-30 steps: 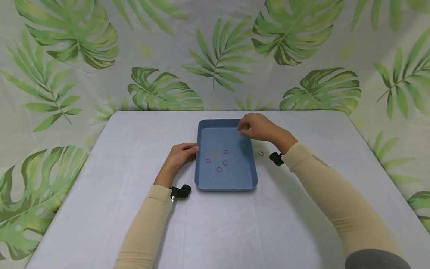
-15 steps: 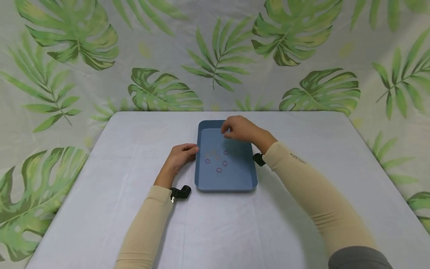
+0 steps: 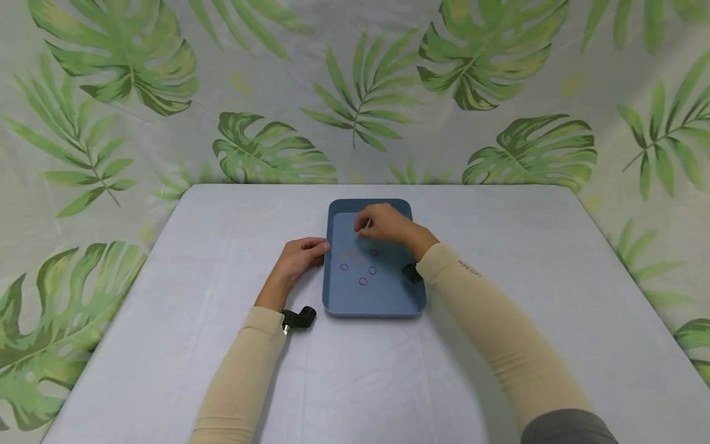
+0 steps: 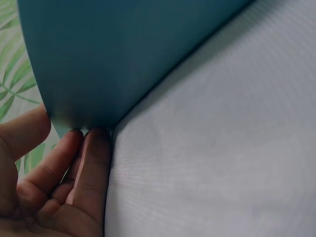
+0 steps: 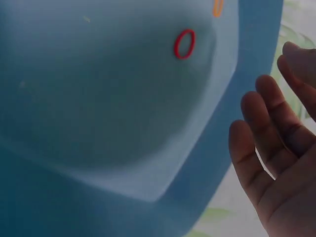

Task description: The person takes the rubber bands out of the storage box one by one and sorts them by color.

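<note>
The right hand point(image 3: 388, 225) had swung in from three o'clock over the shallow blue plastic tray point(image 3: 375, 302), fingers now relaxed, holding nothing visible. Small red and orange rubber rings point(image 3: 363, 281) lay inside, so the drop looked done. The left hand point(image 3: 299, 256) pressed straight fingers against the tray's nine o'clock wall.

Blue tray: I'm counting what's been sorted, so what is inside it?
Inside the blue tray lie several small rubber rings, red and orange. The right hand hovers above, possibly hiding others.

The left hand point(image 4: 44, 192) sits at the lower left, 2 fingertips point(image 4: 96, 140) touching the outer wall of the blue tray point(image 4: 123, 49), which stands on the pale grey tablecloth point(image 4: 222, 163).
</note>
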A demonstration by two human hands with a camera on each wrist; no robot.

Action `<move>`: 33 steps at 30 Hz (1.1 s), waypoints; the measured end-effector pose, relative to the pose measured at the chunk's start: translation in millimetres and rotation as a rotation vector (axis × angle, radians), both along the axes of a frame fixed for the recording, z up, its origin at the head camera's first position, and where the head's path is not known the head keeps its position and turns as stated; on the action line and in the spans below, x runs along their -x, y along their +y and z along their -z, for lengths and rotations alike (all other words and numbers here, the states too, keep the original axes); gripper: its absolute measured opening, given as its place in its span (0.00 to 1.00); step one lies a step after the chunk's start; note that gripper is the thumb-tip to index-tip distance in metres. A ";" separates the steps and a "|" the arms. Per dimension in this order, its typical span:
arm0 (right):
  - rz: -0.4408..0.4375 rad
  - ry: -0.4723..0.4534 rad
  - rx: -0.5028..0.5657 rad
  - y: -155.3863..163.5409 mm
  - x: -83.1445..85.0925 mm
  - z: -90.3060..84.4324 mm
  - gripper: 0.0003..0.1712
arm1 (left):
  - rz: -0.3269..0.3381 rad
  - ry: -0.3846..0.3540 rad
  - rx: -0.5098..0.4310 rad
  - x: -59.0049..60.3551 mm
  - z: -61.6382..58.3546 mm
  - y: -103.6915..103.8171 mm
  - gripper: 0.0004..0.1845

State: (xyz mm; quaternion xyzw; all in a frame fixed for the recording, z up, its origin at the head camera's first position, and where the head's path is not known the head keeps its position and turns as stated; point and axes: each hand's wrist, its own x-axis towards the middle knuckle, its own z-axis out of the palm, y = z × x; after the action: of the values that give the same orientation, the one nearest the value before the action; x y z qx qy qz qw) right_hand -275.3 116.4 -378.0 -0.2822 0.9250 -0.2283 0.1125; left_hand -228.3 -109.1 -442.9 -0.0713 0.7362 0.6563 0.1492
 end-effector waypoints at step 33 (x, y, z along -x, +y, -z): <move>0.015 0.024 -0.071 -18.3 -2.3 37.4 0.08 | -0.011 0.015 -0.002 -0.8 2.8 -1.2 0.21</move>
State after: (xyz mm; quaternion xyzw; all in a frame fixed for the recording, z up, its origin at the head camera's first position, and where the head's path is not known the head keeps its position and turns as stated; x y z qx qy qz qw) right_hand -273.1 98.1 -415.5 -0.2738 0.9359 -0.1927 0.1096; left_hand -227.5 -110.4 -445.8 -0.0704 0.7361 0.6584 0.1401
